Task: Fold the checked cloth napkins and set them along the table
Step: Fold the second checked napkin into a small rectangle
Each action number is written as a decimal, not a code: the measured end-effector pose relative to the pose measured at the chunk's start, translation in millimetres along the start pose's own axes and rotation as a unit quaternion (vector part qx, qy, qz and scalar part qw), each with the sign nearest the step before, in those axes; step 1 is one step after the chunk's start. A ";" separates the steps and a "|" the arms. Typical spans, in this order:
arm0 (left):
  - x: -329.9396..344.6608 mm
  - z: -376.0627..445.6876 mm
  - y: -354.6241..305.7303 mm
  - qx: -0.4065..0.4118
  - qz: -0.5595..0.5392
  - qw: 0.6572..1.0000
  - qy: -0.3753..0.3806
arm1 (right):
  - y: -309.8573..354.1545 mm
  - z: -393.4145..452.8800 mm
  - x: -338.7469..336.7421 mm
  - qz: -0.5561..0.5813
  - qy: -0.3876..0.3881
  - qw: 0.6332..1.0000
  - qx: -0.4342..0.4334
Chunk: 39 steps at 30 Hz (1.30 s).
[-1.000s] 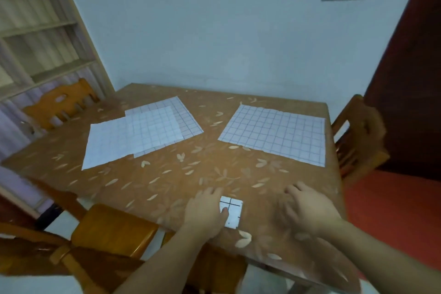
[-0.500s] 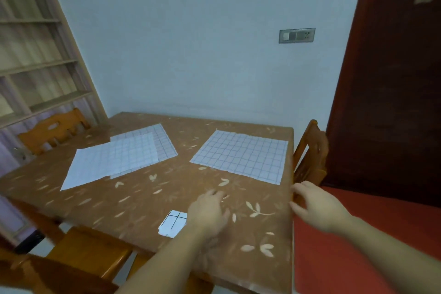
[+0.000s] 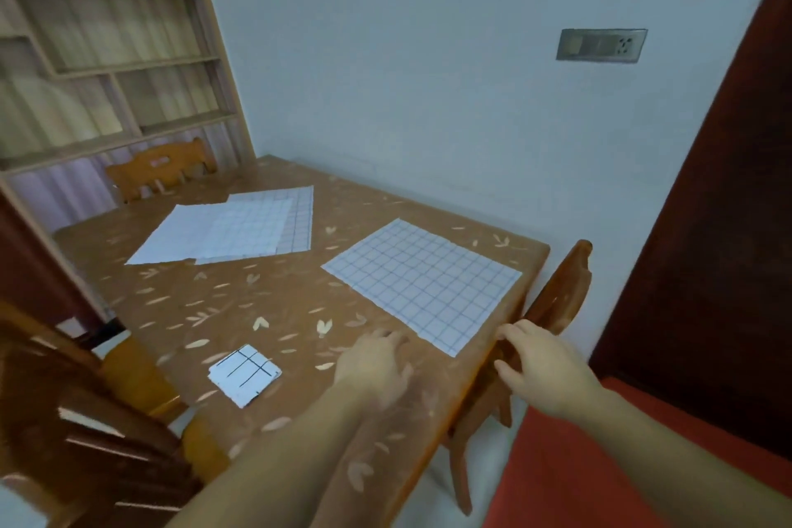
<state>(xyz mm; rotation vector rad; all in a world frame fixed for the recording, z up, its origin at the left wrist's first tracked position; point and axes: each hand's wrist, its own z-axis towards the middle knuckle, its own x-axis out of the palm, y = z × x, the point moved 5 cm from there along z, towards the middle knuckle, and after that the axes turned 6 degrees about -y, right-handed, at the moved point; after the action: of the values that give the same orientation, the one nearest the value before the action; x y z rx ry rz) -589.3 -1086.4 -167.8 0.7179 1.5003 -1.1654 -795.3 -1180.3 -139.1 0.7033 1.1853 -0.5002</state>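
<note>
A small folded checked napkin [image 3: 245, 374] lies near the table's front edge. A flat checked napkin [image 3: 422, 281] is spread out at the table's right side. Two more flat napkins [image 3: 227, 232] overlap at the far left. My left hand [image 3: 373, 364] hovers over the table just in front of the spread napkin's near corner, fingers relaxed and holding nothing. My right hand [image 3: 535, 364] reaches past the table's right edge beside that napkin, fingers loosely spread and empty.
The wooden table [image 3: 240, 313] has a leaf pattern. Wooden chairs stand at the right edge [image 3: 561, 296], the far left [image 3: 160, 169] and the near left [image 3: 85, 433]. A shelf unit [image 3: 107, 56] fills the left wall. A dark red door [image 3: 720, 227] is on the right.
My left hand let go of the small folded napkin and moved right towards the spread napkin. My right hand moved right past the table edge. The view shifted rightward.
</note>
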 end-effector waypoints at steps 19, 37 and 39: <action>95.2 199.5 16.4 -0.125 -0.046 0.990 0.051 | -134.8 234.4 107.6 0.000 0.191 0.981 -0.037; 206.1 237.1 -64.3 -0.315 -0.040 0.943 0.103 | -230.0 326.8 209.2 -0.093 0.314 0.852 -0.408; 216.7 231.9 -69.9 -0.317 -0.029 0.938 0.134 | -236.8 318.7 212.6 -0.112 0.343 0.831 -0.424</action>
<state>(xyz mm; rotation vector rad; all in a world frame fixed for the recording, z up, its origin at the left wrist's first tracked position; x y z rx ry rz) -623.1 -1355.5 -346.8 0.3933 1.9977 -0.5660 -682.3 -1572.7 -329.2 -0.0723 1.9882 0.1576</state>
